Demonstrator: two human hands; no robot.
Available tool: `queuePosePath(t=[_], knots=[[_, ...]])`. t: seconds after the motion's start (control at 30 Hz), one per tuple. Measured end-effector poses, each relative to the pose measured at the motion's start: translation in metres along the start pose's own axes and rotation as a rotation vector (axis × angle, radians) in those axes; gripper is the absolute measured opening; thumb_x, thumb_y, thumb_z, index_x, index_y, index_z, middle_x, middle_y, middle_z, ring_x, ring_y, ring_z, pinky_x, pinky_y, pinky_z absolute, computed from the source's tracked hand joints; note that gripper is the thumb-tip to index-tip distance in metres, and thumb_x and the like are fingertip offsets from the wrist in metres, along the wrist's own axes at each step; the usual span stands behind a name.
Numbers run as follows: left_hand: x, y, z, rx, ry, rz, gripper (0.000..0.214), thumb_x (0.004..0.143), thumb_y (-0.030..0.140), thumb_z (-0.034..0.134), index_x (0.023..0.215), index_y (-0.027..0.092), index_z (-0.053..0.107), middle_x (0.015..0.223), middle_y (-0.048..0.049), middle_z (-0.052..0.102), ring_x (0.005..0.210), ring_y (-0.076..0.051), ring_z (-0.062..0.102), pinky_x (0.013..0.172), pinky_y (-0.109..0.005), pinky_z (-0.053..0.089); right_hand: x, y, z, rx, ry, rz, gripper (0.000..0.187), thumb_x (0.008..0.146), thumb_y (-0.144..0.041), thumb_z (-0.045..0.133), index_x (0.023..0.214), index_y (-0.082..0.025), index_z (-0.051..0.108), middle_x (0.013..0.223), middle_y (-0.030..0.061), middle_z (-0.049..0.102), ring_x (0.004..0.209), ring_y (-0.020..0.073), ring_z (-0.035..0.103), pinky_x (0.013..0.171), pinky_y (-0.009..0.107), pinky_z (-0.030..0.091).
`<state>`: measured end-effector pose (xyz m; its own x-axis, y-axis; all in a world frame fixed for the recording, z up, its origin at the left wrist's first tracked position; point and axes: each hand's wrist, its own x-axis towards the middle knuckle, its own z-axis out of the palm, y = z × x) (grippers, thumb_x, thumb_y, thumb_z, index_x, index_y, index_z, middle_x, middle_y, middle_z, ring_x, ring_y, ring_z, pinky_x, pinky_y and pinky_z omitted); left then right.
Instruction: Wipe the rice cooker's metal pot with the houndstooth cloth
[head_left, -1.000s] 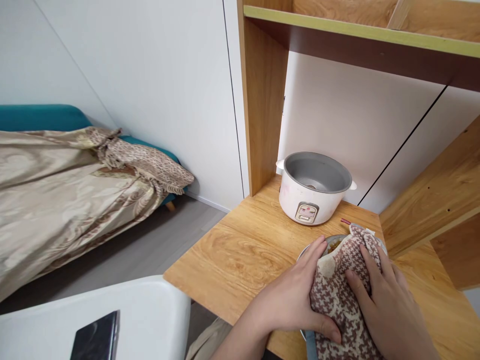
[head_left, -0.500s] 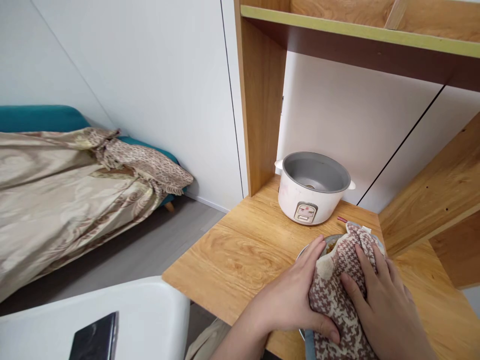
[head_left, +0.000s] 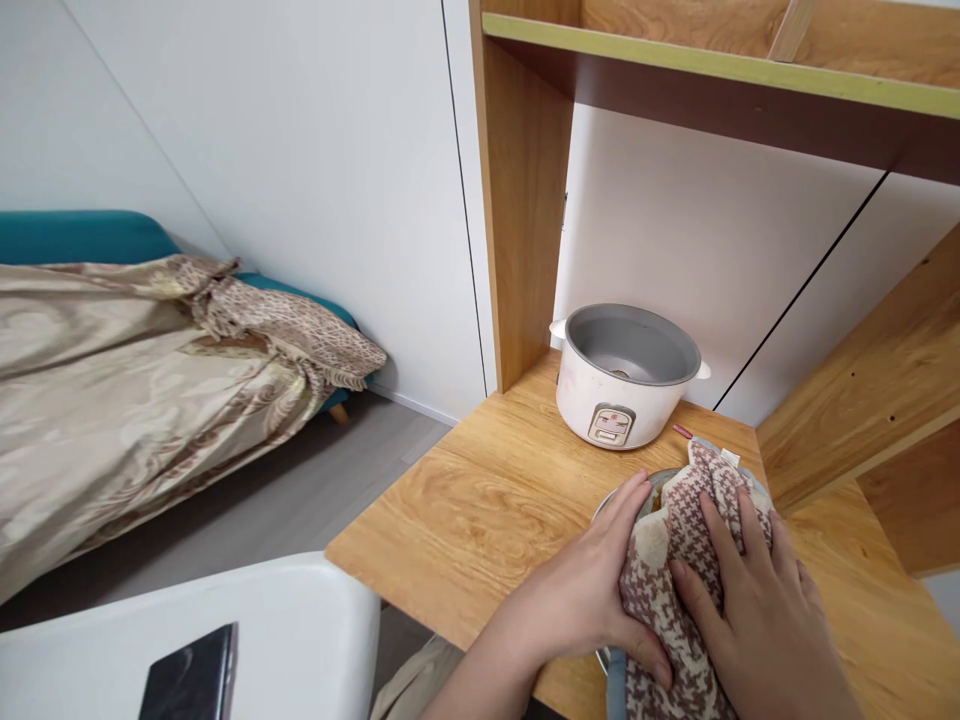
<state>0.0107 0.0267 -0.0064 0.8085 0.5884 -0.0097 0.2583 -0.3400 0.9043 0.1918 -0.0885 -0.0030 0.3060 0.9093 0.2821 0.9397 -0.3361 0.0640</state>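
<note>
A brown-and-cream houndstooth cloth (head_left: 679, 500) with grey-blue edging lies bunched over a round metal pot (head_left: 602, 500). It looks like an oven mitt, with a red tab and a white label at its far end. Most of the pot is hidden; something brown shows inside near its rim. My left hand (head_left: 600, 590) cups the left side, fingers stretched along the pot's rim and thumb on the cloth. Spread fingers of my right hand (head_left: 757, 590) rest on top of the cloth. Behind them stands a white rice cooker (head_left: 626, 385), lidless, its grey inside visible.
Everything stands on a wooden desktop (head_left: 450, 500) below a wooden shelf (head_left: 712, 60). A white table (head_left: 315, 620) with a dark phone-like object (head_left: 187, 675) is at lower left. Farther left is a teal sofa (head_left: 82, 235) under a beige cover (head_left: 112, 400).
The cloth and my right hand have shifted slightly to the left over the pot. My left hand and the rice cooker have stayed in place.
</note>
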Motion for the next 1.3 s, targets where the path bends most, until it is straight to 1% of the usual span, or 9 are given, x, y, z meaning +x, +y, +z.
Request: queuePosePath(t=[0.13, 0.3, 0.5, 0.7, 0.8, 0.9, 1.03, 1.13, 1.3], knots=[[0.002, -0.007, 0.003, -0.018, 0.006, 0.035, 0.157, 0.038, 0.047, 0.101, 0.166, 0.020, 0.015, 0.173, -0.0137, 0.002, 0.158, -0.041, 0.007, 0.130, -0.056, 0.018, -0.002, 0.007, 0.002, -0.024, -0.067, -0.094, 0.070, 0.095, -0.062, 0.042, 0.158, -0.032, 0.040, 0.167, 0.0095, 0.030, 0.151, 0.0473, 0.026, 0.107, 0.071, 0.039], [0.002, -0.010, 0.004, -0.006, 0.011, 0.024, 0.157, 0.038, 0.046, 0.102, 0.166, 0.020, 0.015, 0.173, -0.0136, 0.003, 0.158, -0.041, 0.007, 0.130, -0.056, 0.018, -0.007, 0.010, 0.011, -0.053, 0.000, -0.099, 0.070, 0.097, -0.061, 0.040, 0.160, -0.031, 0.036, 0.170, 0.0117, 0.021, 0.150, 0.0523, 0.022, 0.103, 0.073, 0.040], [0.003, -0.007, 0.002, 0.022, -0.004, 0.025, 0.160, 0.038, 0.049, 0.101, 0.167, 0.018, 0.012, 0.173, -0.0133, 0.001, 0.159, -0.039, 0.008, 0.130, -0.053, 0.020, -0.005, 0.002, 0.004, -0.019, -0.064, -0.023, 0.073, 0.095, -0.066, 0.040, 0.160, -0.033, 0.037, 0.172, 0.0087, 0.017, 0.151, 0.0515, 0.022, 0.104, 0.072, 0.040], [0.003, -0.009, 0.001, 0.036, -0.013, 0.011, 0.158, 0.040, 0.052, 0.100, 0.167, 0.021, 0.011, 0.173, -0.0126, 0.001, 0.158, -0.042, 0.007, 0.129, -0.057, 0.018, 0.004, -0.006, -0.011, 0.024, -0.149, 0.118, 0.072, 0.094, -0.067, 0.037, 0.159, -0.035, 0.038, 0.172, 0.0046, 0.016, 0.151, 0.0435, 0.027, 0.101, 0.065, 0.046], [0.002, -0.008, -0.001, 0.048, -0.025, 0.005, 0.156, 0.043, 0.053, 0.099, 0.167, 0.019, 0.010, 0.173, -0.0126, -0.001, 0.159, -0.041, 0.006, 0.130, -0.057, 0.016, 0.007, -0.001, -0.010, 0.018, -0.149, 0.117, 0.069, 0.095, -0.061, 0.039, 0.159, -0.035, 0.037, 0.171, 0.0059, 0.020, 0.147, 0.0420, 0.034, 0.097, 0.063, 0.049], [0.001, -0.005, -0.002, 0.055, -0.038, -0.006, 0.156, 0.044, 0.054, 0.098, 0.167, 0.018, 0.009, 0.173, -0.0128, -0.001, 0.159, -0.041, 0.006, 0.130, -0.057, 0.015, 0.009, 0.008, -0.005, 0.011, -0.101, 0.065, 0.067, 0.095, -0.053, 0.043, 0.158, -0.034, 0.038, 0.166, 0.0099, 0.032, 0.143, 0.0412, 0.041, 0.098, 0.062, 0.049], [0.000, -0.001, -0.004, 0.051, -0.043, -0.021, 0.155, 0.045, 0.054, 0.097, 0.167, 0.018, 0.008, 0.173, -0.0121, 0.000, 0.158, -0.042, 0.007, 0.129, -0.059, 0.016, 0.010, 0.015, 0.000, 0.019, -0.061, 0.061, 0.064, 0.097, -0.050, 0.041, 0.157, -0.030, 0.040, 0.161, 0.0129, 0.039, 0.141, 0.0400, 0.044, 0.099, 0.061, 0.048], [-0.001, 0.002, -0.004, 0.050, -0.039, -0.026, 0.155, 0.045, 0.053, 0.097, 0.167, 0.018, 0.009, 0.173, -0.0125, 0.001, 0.158, -0.043, 0.007, 0.129, -0.059, 0.016, 0.009, 0.014, 0.000, 0.028, -0.061, 0.076, 0.065, 0.097, -0.052, 0.038, 0.158, -0.030, 0.040, 0.163, 0.0130, 0.035, 0.142, 0.0396, 0.042, 0.100, 0.061, 0.047], [0.000, 0.004, -0.002, 0.038, -0.009, -0.043, 0.155, 0.042, 0.051, 0.098, 0.167, 0.020, 0.012, 0.173, -0.0119, 0.002, 0.158, -0.043, 0.009, 0.129, -0.058, 0.019, 0.005, 0.003, -0.005, 0.040, -0.079, 0.071, 0.068, 0.097, -0.059, 0.034, 0.157, -0.028, 0.040, 0.170, 0.0096, 0.022, 0.147, 0.0404, 0.034, 0.101, 0.060, 0.047]])
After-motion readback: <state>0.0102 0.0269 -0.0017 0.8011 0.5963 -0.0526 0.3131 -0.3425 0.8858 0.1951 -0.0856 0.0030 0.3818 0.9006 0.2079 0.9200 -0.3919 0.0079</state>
